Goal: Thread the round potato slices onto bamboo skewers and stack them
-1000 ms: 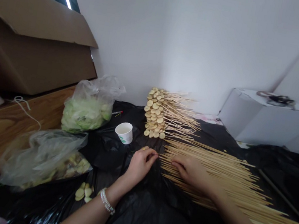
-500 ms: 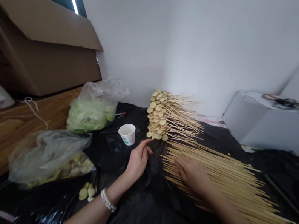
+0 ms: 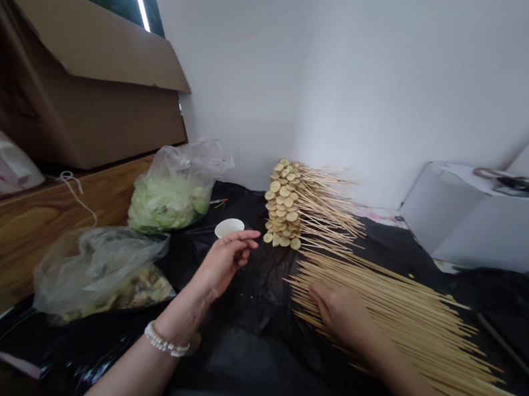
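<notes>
My left hand [image 3: 227,256] hovers over the black plastic sheet with its index finger stretched out and the other fingers partly curled; I see nothing in it. Behind its fingers stands a white paper cup [image 3: 229,226], mostly hidden. Just beyond the fingertips is a stack of skewered round slices [image 3: 283,204], pale like potato, with their sticks pointing right. My right hand [image 3: 337,308] lies over a spread of bare bamboo skewers [image 3: 406,323], its fingers together and pinched at the left ends of the sticks. How many sticks it grips is hidden.
Left of the hands lie a clear bag of pale green vegetable pieces [image 3: 170,202] and a clear bag of yellowish slices [image 3: 127,290]. A cardboard box [image 3: 105,117] stands at the back left, a white box [image 3: 484,221] at the right. A white wall closes off the back.
My left hand has moved left and slightly up, in front of the paper cup. Its forearm hides the few loose slices visible earlier. My right hand stays on the skewers.
</notes>
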Demonstrator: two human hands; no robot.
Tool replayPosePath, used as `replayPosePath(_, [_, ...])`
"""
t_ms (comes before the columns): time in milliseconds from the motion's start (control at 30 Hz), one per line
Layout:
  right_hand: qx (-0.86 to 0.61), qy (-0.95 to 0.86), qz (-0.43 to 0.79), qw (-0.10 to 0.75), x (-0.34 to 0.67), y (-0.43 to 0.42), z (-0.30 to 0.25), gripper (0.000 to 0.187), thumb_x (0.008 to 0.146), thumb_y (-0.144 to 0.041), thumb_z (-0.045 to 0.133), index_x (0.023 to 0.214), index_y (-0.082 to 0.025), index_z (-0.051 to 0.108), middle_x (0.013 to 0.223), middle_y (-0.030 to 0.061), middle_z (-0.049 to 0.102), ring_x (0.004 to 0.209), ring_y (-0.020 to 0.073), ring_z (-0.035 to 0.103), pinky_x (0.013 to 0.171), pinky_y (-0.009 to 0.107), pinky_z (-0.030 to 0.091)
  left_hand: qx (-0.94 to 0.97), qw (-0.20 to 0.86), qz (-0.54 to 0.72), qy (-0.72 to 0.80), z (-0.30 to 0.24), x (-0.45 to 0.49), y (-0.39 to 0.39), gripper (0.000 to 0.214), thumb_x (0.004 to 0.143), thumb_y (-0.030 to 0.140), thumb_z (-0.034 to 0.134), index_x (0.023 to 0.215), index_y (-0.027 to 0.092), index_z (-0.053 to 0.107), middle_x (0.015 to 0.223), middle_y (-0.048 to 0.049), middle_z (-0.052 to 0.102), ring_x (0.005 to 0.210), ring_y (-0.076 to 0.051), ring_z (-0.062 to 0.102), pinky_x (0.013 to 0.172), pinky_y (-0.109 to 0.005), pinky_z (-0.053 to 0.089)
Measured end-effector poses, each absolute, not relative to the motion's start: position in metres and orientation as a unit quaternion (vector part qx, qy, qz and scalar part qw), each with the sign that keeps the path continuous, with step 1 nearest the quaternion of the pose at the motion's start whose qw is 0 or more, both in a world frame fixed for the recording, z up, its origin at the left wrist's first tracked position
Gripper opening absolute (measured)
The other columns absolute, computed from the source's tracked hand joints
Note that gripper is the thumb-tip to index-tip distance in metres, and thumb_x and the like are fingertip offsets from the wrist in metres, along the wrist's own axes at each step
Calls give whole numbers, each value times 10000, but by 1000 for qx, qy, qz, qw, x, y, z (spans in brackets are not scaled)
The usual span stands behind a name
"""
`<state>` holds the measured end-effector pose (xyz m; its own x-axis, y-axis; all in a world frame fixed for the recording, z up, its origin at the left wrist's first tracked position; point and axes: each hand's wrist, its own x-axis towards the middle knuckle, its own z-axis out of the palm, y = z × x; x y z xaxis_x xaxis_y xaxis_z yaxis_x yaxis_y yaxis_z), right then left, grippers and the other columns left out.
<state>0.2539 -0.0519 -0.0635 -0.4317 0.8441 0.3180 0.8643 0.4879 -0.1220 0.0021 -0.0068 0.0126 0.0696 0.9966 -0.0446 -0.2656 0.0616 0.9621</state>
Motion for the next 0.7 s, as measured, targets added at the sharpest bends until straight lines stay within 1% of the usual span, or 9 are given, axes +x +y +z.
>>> replayPosePath(67, [-505,-847,-37,161,254,-52,-64,228,947,-205,378,836,-197,578,805,42,654,651,135,535,569,281,240,389,638,537,390,26,-6,-7,291,676,89,592,951,110,686,769,-20,597,538,-36,441,446,-142,341])
replayPosePath(167, [-512,-846,-43,142,254,-52,-63,201,933,-183,398,836,-195,573,805,44,648,646,138,527,560,287,223,346,685,541,343,39,-17,-6,258,723,70,589,967,105,666,741,-15,570,538,-37,448,449,-130,376])
replayPosePath(333, [-509,-851,-49,121,253,-52,-63,196,931,-171,400,830,-185,567,819,51,640,649,137,522,554,292,215,272,742,542,285,52,-30,-5,243,823,44,481,1002,120,626,711,-14,542,528,-40,444,442,-116,388])
replayPosePath(500, [-502,-856,-58,110,253,-52,-63,200,924,-160,404,826,-179,577,791,52,633,634,132,516,547,293,210,194,752,569,269,60,-44,-3,283,879,44,380,986,136,625,689,-22,548,521,-45,453,414,-107,376])
replayPosePath(700, [-498,-856,-61,127,252,-53,-65,215,927,-174,403,809,-177,582,757,52,634,590,129,504,540,301,196,200,732,588,280,62,-64,-1,282,872,41,384,991,123,626,673,-22,548,528,-53,477,424,-118,392])
